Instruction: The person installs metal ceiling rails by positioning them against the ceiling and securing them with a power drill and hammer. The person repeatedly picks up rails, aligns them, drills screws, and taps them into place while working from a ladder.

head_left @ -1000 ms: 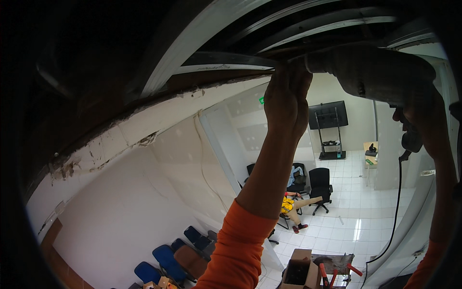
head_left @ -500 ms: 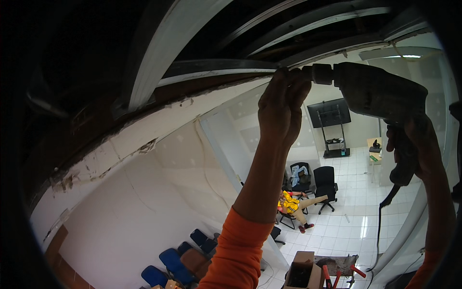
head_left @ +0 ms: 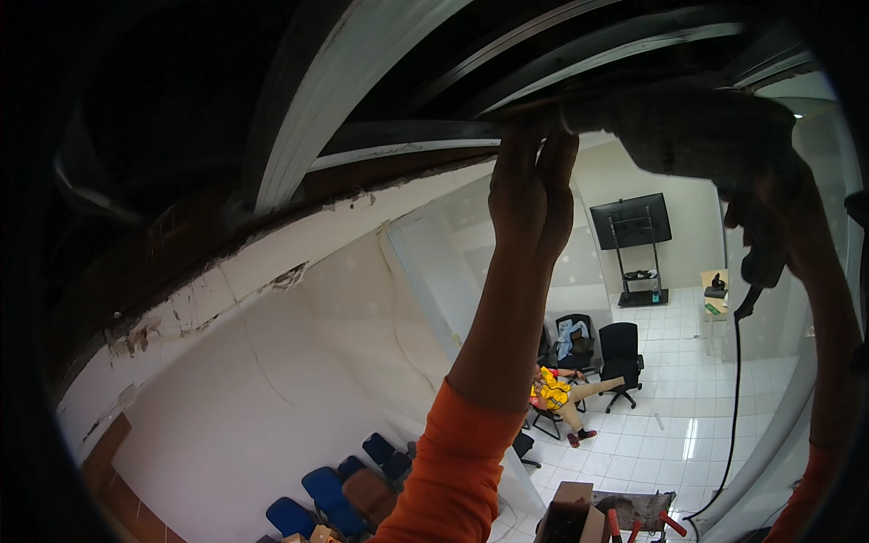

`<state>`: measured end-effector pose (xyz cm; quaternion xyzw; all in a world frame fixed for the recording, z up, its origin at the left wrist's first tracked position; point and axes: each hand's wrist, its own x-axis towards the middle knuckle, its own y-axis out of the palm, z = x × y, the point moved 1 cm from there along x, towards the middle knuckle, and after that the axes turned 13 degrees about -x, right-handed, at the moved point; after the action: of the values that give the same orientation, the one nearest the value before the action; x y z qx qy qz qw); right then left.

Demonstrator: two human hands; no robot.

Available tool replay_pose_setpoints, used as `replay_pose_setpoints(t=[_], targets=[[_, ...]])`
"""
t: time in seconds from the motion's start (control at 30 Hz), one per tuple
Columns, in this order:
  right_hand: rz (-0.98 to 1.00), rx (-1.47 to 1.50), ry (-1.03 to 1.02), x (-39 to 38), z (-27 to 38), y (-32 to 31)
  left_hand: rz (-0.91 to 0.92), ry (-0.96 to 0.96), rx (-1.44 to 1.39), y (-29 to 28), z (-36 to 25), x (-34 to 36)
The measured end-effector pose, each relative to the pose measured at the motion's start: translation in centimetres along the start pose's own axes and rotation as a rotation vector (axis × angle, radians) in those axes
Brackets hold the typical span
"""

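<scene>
My right hand [head_left: 777,217] is wrapped round the handle of a dark corded power drill [head_left: 701,136], held level overhead with its front end pointing left. The drill is dim and slightly blurred. My left hand [head_left: 523,204] is raised to the drill's front end, right under the metal ceiling framing [head_left: 416,145]. Its fingers are pressed together there; whatever they pinch is lost in shadow. The drill's black cord [head_left: 735,398] hangs down from the handle.
A white metal beam [head_left: 339,100] crosses overhead, beside a chipped wall edge [head_left: 290,222]. Far below, a person in a yellow vest [head_left: 552,391] sits near black office chairs [head_left: 620,357]. A screen on a stand [head_left: 631,222], blue chairs [head_left: 330,498] and an open cardboard box [head_left: 570,516] stand below.
My right hand has raised the drill toward the ceiling framing, and its chuck is now in shadow beside my left fingers. The view has shifted slightly, so the room below appears lower.
</scene>
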<state>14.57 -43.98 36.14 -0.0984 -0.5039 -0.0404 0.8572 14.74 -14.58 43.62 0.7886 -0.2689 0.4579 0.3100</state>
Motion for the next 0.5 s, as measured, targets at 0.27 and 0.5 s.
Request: replay_pose_setpoints(t=[0.27,0.5], targets=[[0.078,-0.027,-0.068,2.8,1.7,-0.6,0.052,0.127,0.045,0.2,-2.0,0.9],[0.048,-0.067,-0.075,3.9,2.6,0.6,0.018,0.208,-0.01,0.3,-3.2,0.8]])
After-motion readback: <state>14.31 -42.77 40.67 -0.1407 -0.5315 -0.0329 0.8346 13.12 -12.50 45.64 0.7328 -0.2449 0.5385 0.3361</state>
